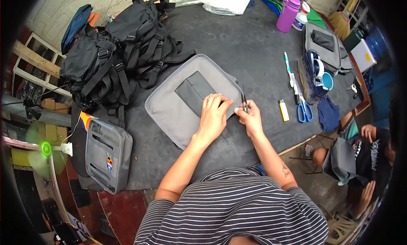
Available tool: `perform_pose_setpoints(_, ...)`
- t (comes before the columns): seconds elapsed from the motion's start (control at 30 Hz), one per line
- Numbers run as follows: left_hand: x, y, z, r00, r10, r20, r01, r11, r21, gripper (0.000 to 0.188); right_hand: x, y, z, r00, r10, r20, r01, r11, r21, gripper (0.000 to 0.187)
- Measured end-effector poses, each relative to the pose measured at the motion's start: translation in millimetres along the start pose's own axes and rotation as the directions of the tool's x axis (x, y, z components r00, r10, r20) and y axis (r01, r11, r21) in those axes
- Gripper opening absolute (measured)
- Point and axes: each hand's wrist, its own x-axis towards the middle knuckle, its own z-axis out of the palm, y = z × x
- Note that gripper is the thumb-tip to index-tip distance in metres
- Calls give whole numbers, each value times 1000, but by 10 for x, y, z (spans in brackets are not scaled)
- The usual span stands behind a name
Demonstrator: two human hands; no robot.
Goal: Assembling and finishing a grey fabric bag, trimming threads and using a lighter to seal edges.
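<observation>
A grey, square, round-cornered fabric bag [163, 101] lies flat and turned cornerwise on the table in front of me. A darker grey rectangular pocket [190, 90] sits at its middle. My left hand [213, 118] rests on the bag beside the pocket, its fingers bent and gripping the fabric. At the bag's right corner, my right hand [251, 118] is closed round small dark thread snips [244, 101] with the blades pointing away from me. Whether a thread lies between the blades is too small to tell.
Black strapped backpacks [123, 45] are heaped at the far left, with a grey case [108, 156] nearer. Rightward lie a yellow lighter [283, 110], blue-handled scissors [304, 111], a toothbrush [288, 62] and a cup holder [311, 77]. A purple bottle [288, 14] stands behind. Another person [369, 151] sits at right.
</observation>
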Motion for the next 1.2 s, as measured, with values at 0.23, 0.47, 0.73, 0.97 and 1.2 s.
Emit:
perform_pose_setpoints(0.23,281,102,42,998,-44,33,46,998,-49,33,152,-1,-13,979,-161,-129,153,986,-73,27)
perform_pose_setpoints(0.47,269,-62,193,993,-93,67,97,993,-66,9,152,70,-98,992,-129,-11,129,969,213,34)
perform_pose_setpoints(0.73,260,3,319,993,-103,-62,98,992,-79,17,184,141,-156,979,-202,-20,203,967,158,32)
perform_pose_setpoints(0.97,144,59,516,995,56,-80,-40,982,185,19,131,122,-104,977,-205,-62,211,970,120,32)
perform_pose_setpoints(1.2,119,2,470,991,-103,-85,94,990,-101,21,106,26,-156,991,-126,-33,129,988,83,32)
